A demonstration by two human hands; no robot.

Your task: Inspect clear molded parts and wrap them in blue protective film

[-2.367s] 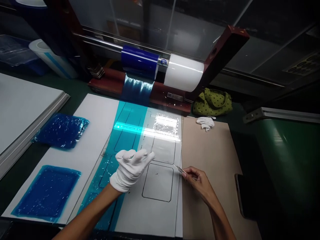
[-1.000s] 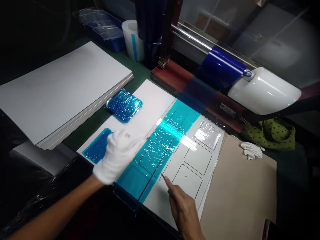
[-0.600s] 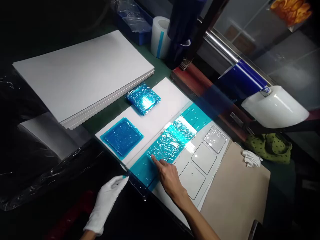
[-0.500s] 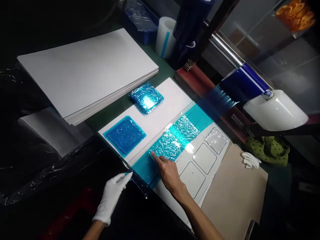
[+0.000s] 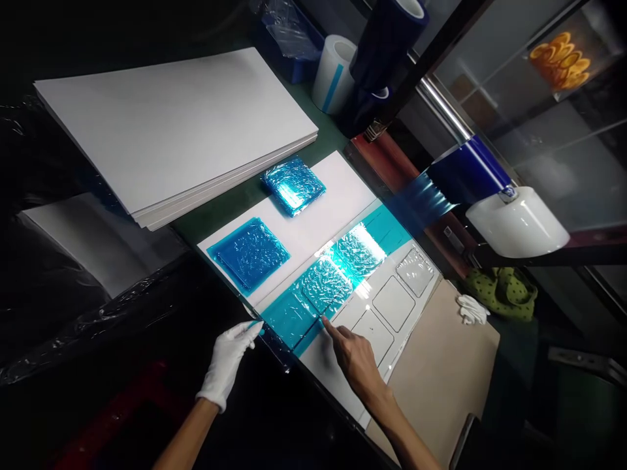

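My gloved left hand (image 5: 226, 363) sits at the near edge of the board, its fingertips pinching the end of a wrinkled teal film strip (image 5: 318, 290). The strip lies across a white board (image 5: 313, 225) printed with rounded-square outlines. My bare right hand (image 5: 356, 361) rests beside the strip and holds a small metal blade (image 5: 324, 322), its tip at the strip's edge. Two blue film sheets lie on the board's left part: one flat (image 5: 249, 253), one crumpled (image 5: 292, 185). A clear film piece (image 5: 415, 271) covers an outline at the far end.
A stack of white boards (image 5: 166, 124) lies at the left. Behind stand a blue film roll (image 5: 470, 163) on a chrome bar, a white roll (image 5: 516, 222) and a tape roll (image 5: 333, 75). A spare white glove (image 5: 471, 309) lies on brown cardboard (image 5: 441, 372).
My left hand has moved from above the board to its near edge. My right hand has moved onto the strip's edge. The view has turned, and the strip now looks more wrinkled.
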